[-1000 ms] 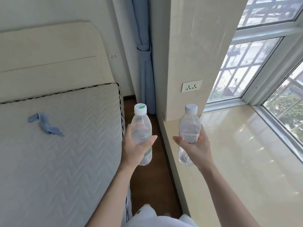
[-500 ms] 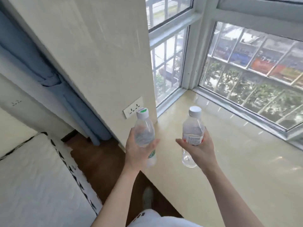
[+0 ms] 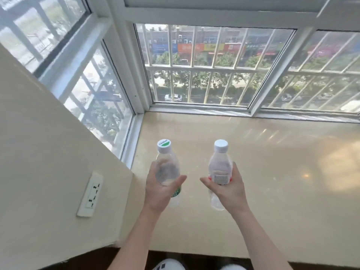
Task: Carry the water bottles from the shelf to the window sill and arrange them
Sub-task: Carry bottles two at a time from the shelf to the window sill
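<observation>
I hold two clear plastic water bottles upright above the beige window sill. The green-labelled bottle, with a white cap marked in green, is gripped around its middle by my left hand. The red-labelled bottle, with a plain white cap, is in my right hand. Both hang side by side over the sill's left part, a hand's width apart. My fingers hide each bottle's lower half in part. No shelf is in view.
A beige wall with a white power socket closes the sill on the left. Barred windows run along the far and left sides. The sill's front edge lies just ahead of my shoes.
My view has swung right, from the bed and curtain to facing the window sill. Both hands, each still holding its bottle, have moved out over the sill.
</observation>
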A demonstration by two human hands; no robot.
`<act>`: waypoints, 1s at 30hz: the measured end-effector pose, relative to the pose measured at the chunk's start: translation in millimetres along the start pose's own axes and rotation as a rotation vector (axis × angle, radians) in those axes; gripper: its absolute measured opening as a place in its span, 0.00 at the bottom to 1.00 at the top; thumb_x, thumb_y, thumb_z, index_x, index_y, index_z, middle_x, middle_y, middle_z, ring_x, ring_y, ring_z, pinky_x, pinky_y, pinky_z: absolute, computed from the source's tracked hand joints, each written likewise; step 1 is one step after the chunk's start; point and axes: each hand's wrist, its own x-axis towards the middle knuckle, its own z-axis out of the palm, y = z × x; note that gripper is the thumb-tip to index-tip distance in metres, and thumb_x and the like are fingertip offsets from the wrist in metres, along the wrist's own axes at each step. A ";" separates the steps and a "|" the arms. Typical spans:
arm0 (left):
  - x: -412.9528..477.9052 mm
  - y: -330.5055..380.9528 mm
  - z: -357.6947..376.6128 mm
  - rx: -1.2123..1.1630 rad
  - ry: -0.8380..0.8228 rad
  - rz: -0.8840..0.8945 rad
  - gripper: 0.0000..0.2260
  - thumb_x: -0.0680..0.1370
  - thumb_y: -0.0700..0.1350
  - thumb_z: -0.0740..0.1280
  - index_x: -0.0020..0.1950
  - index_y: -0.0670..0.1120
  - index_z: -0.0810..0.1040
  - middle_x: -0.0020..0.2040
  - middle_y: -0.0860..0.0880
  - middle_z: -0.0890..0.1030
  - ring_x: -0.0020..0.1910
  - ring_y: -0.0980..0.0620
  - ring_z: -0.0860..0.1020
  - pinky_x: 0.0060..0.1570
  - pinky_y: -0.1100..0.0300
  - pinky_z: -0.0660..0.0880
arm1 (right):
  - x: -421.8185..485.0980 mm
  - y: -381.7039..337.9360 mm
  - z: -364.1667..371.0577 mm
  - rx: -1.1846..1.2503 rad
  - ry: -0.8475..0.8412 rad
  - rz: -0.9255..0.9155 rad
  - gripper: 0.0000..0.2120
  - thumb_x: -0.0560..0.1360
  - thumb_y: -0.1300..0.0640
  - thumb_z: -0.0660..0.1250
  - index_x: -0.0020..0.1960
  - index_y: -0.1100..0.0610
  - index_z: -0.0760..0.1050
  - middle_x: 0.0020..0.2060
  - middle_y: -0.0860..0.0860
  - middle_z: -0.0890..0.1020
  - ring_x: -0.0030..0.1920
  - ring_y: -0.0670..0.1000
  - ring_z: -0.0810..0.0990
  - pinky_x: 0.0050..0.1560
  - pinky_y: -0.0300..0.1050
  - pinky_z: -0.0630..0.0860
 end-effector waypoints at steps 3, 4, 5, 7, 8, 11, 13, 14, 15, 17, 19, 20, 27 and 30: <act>5.8 -7.0 28.3 -0.012 -0.120 -0.021 0.24 0.66 0.47 0.80 0.59 0.52 0.76 0.52 0.64 0.80 0.54 0.63 0.79 0.48 0.73 0.73 | -1.9 12.6 -24.7 0.000 0.091 0.023 0.27 0.57 0.42 0.82 0.48 0.47 0.72 0.36 0.44 0.83 0.39 0.50 0.83 0.40 0.44 0.80; 7.0 -9.0 38.0 -0.009 -0.148 -0.028 0.24 0.66 0.48 0.80 0.59 0.52 0.76 0.52 0.64 0.80 0.53 0.64 0.78 0.48 0.74 0.73 | -2.2 16.7 -33.3 0.004 0.122 0.028 0.26 0.57 0.42 0.82 0.48 0.45 0.73 0.37 0.44 0.83 0.39 0.49 0.84 0.41 0.43 0.80; 8.2 -10.4 47.9 -0.006 -0.172 -0.037 0.24 0.66 0.49 0.80 0.59 0.52 0.76 0.52 0.64 0.80 0.52 0.64 0.79 0.47 0.74 0.73 | -1.8 21.1 -42.6 0.005 0.152 0.035 0.26 0.57 0.42 0.82 0.49 0.44 0.73 0.38 0.44 0.83 0.40 0.49 0.84 0.42 0.44 0.80; 9.8 -14.0 68.6 -0.005 -0.218 -0.062 0.25 0.66 0.50 0.81 0.59 0.52 0.76 0.52 0.62 0.80 0.52 0.63 0.79 0.46 0.73 0.73 | 1.0 31.6 -61.5 0.001 0.192 0.049 0.26 0.57 0.42 0.82 0.49 0.43 0.73 0.38 0.45 0.83 0.40 0.49 0.84 0.43 0.46 0.80; 10.8 -16.7 79.0 -0.004 -0.232 -0.079 0.26 0.65 0.51 0.81 0.60 0.53 0.76 0.52 0.62 0.80 0.52 0.62 0.79 0.45 0.73 0.74 | 3.5 37.9 -70.1 -0.005 0.199 0.055 0.26 0.57 0.42 0.82 0.50 0.42 0.73 0.38 0.45 0.84 0.40 0.49 0.84 0.43 0.46 0.80; 15.8 -32.1 108.6 0.000 -0.214 -0.128 0.30 0.63 0.56 0.81 0.61 0.56 0.75 0.53 0.61 0.81 0.52 0.63 0.79 0.43 0.73 0.75 | 17.2 62.0 -91.7 -0.013 0.192 0.078 0.27 0.57 0.42 0.82 0.51 0.44 0.73 0.39 0.46 0.84 0.40 0.50 0.84 0.43 0.48 0.81; 21.7 -50.3 129.3 0.038 -0.198 -0.160 0.31 0.62 0.59 0.81 0.61 0.59 0.74 0.52 0.62 0.81 0.52 0.63 0.79 0.43 0.71 0.76 | 31.5 87.2 -104.8 -0.001 0.169 0.104 0.26 0.58 0.43 0.82 0.50 0.46 0.73 0.38 0.47 0.84 0.39 0.51 0.84 0.41 0.46 0.81; 23.5 -62.4 140.9 0.054 -0.196 -0.189 0.30 0.61 0.60 0.81 0.60 0.60 0.74 0.52 0.62 0.81 0.52 0.62 0.80 0.45 0.67 0.78 | 40.0 102.1 -111.4 0.011 0.150 0.118 0.26 0.57 0.44 0.82 0.49 0.46 0.73 0.38 0.47 0.84 0.39 0.50 0.84 0.40 0.43 0.80; 24.4 -77.0 151.3 0.059 -0.193 -0.223 0.29 0.61 0.60 0.81 0.58 0.61 0.74 0.50 0.61 0.81 0.52 0.60 0.80 0.48 0.60 0.80 | 48.3 118.1 -116.5 0.025 0.132 0.138 0.26 0.57 0.45 0.82 0.49 0.45 0.74 0.38 0.48 0.84 0.39 0.50 0.84 0.39 0.40 0.80; 28.6 -109.5 170.4 0.077 -0.181 -0.263 0.26 0.61 0.59 0.81 0.55 0.62 0.75 0.49 0.59 0.82 0.51 0.56 0.81 0.52 0.45 0.81 | 66.2 149.3 -123.5 0.066 0.121 0.183 0.25 0.57 0.47 0.83 0.49 0.45 0.75 0.40 0.50 0.84 0.40 0.48 0.84 0.39 0.37 0.78; 34.5 -140.6 187.0 0.092 -0.147 -0.278 0.24 0.61 0.58 0.81 0.53 0.64 0.76 0.48 0.60 0.83 0.50 0.57 0.81 0.53 0.42 0.80 | 85.0 181.3 -127.0 0.090 0.071 0.209 0.24 0.60 0.53 0.84 0.50 0.48 0.75 0.42 0.54 0.83 0.40 0.48 0.83 0.41 0.38 0.78; 39.2 -154.2 194.5 0.094 -0.134 -0.276 0.24 0.61 0.58 0.81 0.53 0.64 0.75 0.48 0.60 0.82 0.50 0.57 0.82 0.54 0.42 0.80 | 94.7 196.8 -128.0 0.099 0.041 0.212 0.24 0.62 0.57 0.84 0.51 0.50 0.75 0.42 0.55 0.82 0.41 0.47 0.82 0.42 0.38 0.78; 90.0 -213.0 241.7 0.101 -0.068 -0.153 0.28 0.61 0.56 0.81 0.56 0.55 0.75 0.51 0.49 0.83 0.52 0.48 0.81 0.54 0.49 0.79 | 165.6 260.4 -127.3 0.143 0.002 0.098 0.26 0.63 0.60 0.83 0.55 0.57 0.74 0.43 0.48 0.81 0.43 0.47 0.81 0.45 0.41 0.79; 113.6 -224.0 252.5 0.123 -0.032 -0.097 0.29 0.60 0.57 0.81 0.57 0.57 0.74 0.52 0.55 0.82 0.53 0.54 0.81 0.52 0.61 0.78 | 193.7 270.0 -122.9 0.161 0.006 0.027 0.27 0.63 0.61 0.84 0.56 0.54 0.74 0.44 0.42 0.81 0.44 0.44 0.81 0.47 0.41 0.80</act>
